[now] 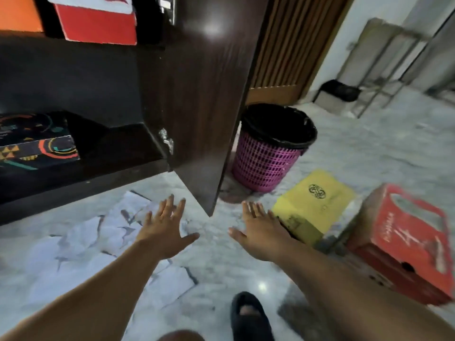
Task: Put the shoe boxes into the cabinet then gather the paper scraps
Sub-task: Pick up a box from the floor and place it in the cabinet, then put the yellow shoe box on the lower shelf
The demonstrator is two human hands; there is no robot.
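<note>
Yellow box (317, 203): lies on the floor just right of the cabinet door, beside the right hand; likely the next to be lifted, being nearest.
Red box (408, 242): sits tilted to the right of the yellow one, apparently propped on another box beneath it; not yet shelved.
Shelved boxes: a red and white box (98, 23) on the upper shelf, a black patterned box (32, 141) on the lower shelf, so part of the first step looks done.
Right hand (261, 232): flat, fingers spread, gripping nothing, little-finger side near the yellow box.
Left hand (167, 230): also splayed and empty, hovering over the paper scraps (93, 239).
Paper scraps: white sheets scattered on the marble floor (369, 148) in front of the cabinet (73, 77); waiting until the boxes are stowed.
Cabinet door (202, 94): swung open, giving access to the shelves.
Bin (268, 148): pink, lined in black, behind the door; a likely home for the scraps.
</note>
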